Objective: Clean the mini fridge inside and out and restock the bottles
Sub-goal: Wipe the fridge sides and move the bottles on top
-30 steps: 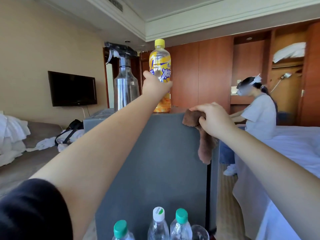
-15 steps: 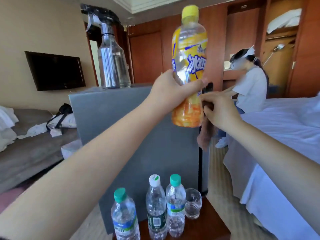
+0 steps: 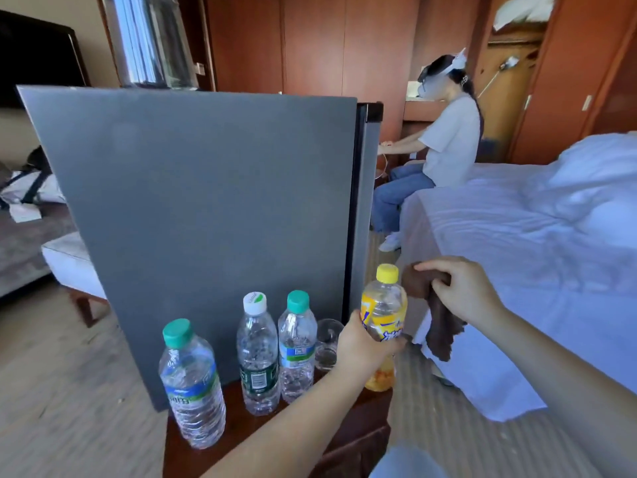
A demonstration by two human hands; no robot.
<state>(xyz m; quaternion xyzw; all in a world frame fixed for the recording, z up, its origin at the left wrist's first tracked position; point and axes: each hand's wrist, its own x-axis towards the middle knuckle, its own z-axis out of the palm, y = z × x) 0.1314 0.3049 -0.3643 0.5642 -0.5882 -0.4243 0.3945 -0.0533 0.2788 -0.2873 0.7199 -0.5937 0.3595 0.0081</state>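
Note:
The grey mini fridge (image 3: pixel 206 219) stands in front of me with its side panel facing the camera. My left hand (image 3: pixel 365 346) grips a yellow-capped juice bottle (image 3: pixel 382 312) low at the fridge's right corner, over the right end of a dark wooden table (image 3: pixel 275 443). My right hand (image 3: pixel 462 294) holds a brown cloth (image 3: pixel 437 326) just right of the bottle. Three water bottles stand on the table: one at the front left (image 3: pixel 191 384), a white-capped one (image 3: pixel 258 353) and a green-capped one (image 3: pixel 297 343). A drinking glass (image 3: pixel 327 343) stands behind my left hand.
A metal spray bottle (image 3: pixel 151 39) stands on the fridge top. A bed with white sheets (image 3: pixel 537 243) fills the right side, and a person (image 3: pixel 437 143) sits at its far end. A sofa and ottoman (image 3: pixel 72 263) lie at the left.
My left hand lifted the juice bottle off the fridge top and brought it down to table height. My right hand came down with the cloth. The camera tilted downward.

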